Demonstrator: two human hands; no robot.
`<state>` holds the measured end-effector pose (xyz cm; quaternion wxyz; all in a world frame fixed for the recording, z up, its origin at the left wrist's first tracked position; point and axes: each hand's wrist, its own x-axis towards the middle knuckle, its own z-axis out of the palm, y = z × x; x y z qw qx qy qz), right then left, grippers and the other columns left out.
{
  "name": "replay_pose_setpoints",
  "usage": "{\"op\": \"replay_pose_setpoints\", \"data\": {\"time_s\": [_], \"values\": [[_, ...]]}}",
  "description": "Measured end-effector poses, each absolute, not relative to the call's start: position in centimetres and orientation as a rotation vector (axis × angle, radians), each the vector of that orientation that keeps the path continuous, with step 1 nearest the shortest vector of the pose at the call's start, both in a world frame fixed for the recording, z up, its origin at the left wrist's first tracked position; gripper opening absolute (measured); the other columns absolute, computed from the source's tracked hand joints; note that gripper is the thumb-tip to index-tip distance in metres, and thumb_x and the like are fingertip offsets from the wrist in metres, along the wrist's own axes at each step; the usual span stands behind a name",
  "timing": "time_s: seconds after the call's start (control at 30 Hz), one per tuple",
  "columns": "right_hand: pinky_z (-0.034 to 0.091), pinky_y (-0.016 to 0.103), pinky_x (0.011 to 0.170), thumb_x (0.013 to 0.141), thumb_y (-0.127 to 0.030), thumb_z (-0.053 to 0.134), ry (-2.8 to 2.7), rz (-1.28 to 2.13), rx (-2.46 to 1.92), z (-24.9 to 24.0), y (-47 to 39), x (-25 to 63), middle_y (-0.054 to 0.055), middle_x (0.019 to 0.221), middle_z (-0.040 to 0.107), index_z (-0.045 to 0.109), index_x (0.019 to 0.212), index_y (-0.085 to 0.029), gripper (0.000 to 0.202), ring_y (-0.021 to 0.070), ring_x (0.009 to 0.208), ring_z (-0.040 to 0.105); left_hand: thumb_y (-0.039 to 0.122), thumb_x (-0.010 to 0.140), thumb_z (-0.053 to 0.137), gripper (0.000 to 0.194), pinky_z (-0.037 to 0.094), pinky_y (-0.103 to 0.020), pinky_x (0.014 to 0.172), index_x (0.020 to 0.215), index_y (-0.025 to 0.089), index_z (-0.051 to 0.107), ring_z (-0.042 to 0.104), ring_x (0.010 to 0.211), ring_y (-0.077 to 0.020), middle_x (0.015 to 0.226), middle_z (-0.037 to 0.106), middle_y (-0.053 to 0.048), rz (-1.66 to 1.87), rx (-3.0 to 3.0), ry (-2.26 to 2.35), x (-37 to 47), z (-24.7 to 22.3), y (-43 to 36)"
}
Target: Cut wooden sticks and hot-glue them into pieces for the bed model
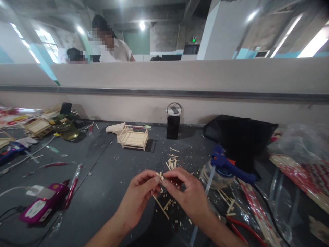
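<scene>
Wood bits (160, 176) prob. light, stiff, easy to snap; best gripped nr the ends, gently, w/o bending; they're betw. L hand (136, 196) & R hand (191, 195), up off the table (108, 192); both hands pinching them, thumb vs. finger; loose sticks (171, 164) lie just beyond.

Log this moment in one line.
left hand: pinching small pale wooden pieces; right hand: pinching same pieces; beyond: pale wooden miniature frame; right: blue glue gun, clear round jar
</scene>
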<state>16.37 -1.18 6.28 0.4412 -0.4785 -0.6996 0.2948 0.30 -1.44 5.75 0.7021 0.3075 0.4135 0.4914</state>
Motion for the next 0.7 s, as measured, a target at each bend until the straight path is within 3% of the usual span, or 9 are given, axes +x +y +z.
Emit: {"op": "replay_pose_setpoints", "data": {"time_s": [0.23, 0.7], "values": [[0.043, 0.022, 0.055, 0.084, -0.018, 0.059, -1.765, 0.711, -1.147, 6.24, -1.02, 16.55, -0.001, 0.069, 0.065, 0.069, 0.078, -0.02, 0.012, 0.0123, 0.06, 0.056, 0.03, 0.068, 0.08, 0.019, 0.038, -0.021, 0.057, 0.075, 0.016, 0.07, 0.05, 0.06, -0.0091, 0.065, 0.059, 0.001, 1.062, 0.712, 0.967, 0.19, 5.74, -1.46], [0.041, 0.022, 0.057, 0.078, -0.013, 0.056, -1.804, 0.715, -1.16, 6.01, -0.81, 16.47, -0.001, 0.065, 0.061, 0.064, 0.07, -0.019, 0.013, 0.012, 0.059, 0.055, 0.03, 0.065, 0.08, 0.019, 0.034, -0.02, 0.051, 0.071, 0.016, 0.068, 0.047, 0.054, -0.0077, 0.059, 0.056, 0.003, 1.015, 0.757, 0.973, 0.01, 5.7, -1.35]]}}
